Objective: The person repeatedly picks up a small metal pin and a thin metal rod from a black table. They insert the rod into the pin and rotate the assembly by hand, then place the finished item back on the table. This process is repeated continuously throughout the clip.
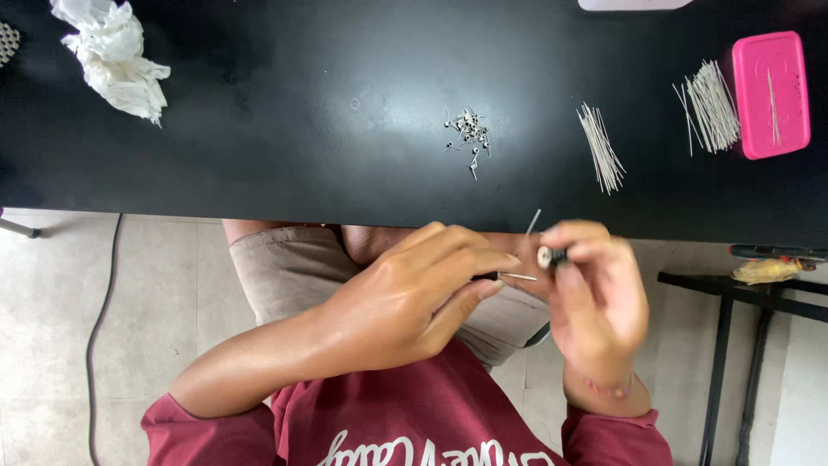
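Note:
My left hand pinches a thin metal pin whose tip points right. My right hand holds a small black tool with a round pale end, right beside the pin's tip. A second thin wire sticks up above the right fingers. Both hands hover over my lap, just in front of the black table's near edge. A small heap of finished bent pins lies on the table behind the hands.
Two bundles of straight wires lie on the table to the right, next to a pink tray. Crumpled white tissue sits far left. A black stand is at my right, a cable on the tiled floor at left.

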